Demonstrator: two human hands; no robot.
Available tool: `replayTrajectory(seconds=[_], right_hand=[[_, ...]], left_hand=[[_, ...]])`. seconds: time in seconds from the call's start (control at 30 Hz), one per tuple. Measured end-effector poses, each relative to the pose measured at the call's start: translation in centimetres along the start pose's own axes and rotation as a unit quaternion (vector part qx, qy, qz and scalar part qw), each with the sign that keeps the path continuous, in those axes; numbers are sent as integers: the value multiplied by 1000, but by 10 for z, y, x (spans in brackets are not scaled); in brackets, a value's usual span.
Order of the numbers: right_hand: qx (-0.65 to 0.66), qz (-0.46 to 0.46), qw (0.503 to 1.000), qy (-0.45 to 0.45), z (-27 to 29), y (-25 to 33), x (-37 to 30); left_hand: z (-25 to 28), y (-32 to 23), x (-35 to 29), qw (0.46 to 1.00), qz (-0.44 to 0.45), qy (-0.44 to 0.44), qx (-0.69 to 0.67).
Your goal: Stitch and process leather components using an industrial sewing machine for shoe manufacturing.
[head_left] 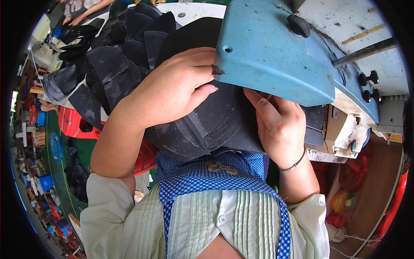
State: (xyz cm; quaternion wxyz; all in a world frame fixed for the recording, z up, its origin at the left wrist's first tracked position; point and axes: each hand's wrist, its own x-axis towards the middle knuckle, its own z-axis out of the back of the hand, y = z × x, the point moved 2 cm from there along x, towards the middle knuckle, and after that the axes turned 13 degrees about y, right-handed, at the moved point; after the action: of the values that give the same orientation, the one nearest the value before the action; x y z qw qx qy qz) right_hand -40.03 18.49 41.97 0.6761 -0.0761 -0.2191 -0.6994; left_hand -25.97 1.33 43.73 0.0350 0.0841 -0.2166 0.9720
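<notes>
Off to your left there's a red crate (74,115), a blue basket (56,147) on the green floor (64,203), plus a blue box (45,183) beyond. Some red mesh plastic (145,160) peeks out closer to you. Over on your right you've got a brown panel (379,185), red bags (354,170) beside it and white cables (357,237) lower down.

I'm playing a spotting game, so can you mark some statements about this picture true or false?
The light-blue, box-shaped machine cover hides part of the right hand. True.
A thin, round bracelet circles the left wrist. False: it circles the right.
A blue-and-white checked cloth apron covers part of a pale-green buttoned shirt. True.
The pile of curved black panels is right of the machine cover. False: it lies left.
</notes>
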Motion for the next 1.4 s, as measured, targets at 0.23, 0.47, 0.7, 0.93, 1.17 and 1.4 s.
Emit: replayTrajectory(seconds=[0.23, 0.47, 0.7, 0.93, 1.17, 1.4], right_hand=[[-5, 4, 1000, 4, -1, 1, 0], [-5, 2, 1000, 1, -2, 0, -1], [-7, -3, 1000, 7, -1, 0, -1], [-8, -7, 1000, 9, 0, 2, -1], [-10, -14, 1000, 23, -1, 2, -2], [-14, 1, 1000, 0, -2, 1, -1]], left_hand=[[-1, 7, -4, 999, 6, -15, -28], [-4, 6, -7, 998, 21, -2, -60], [-8, 5, -8, 997, 9, -23, -68], [-9, 4, -7, 997, -14, -9, -71], [-9, 2, -9, 997, -38, -23, -56], [-13, -4, -9, 999, -17, -39, -32]])
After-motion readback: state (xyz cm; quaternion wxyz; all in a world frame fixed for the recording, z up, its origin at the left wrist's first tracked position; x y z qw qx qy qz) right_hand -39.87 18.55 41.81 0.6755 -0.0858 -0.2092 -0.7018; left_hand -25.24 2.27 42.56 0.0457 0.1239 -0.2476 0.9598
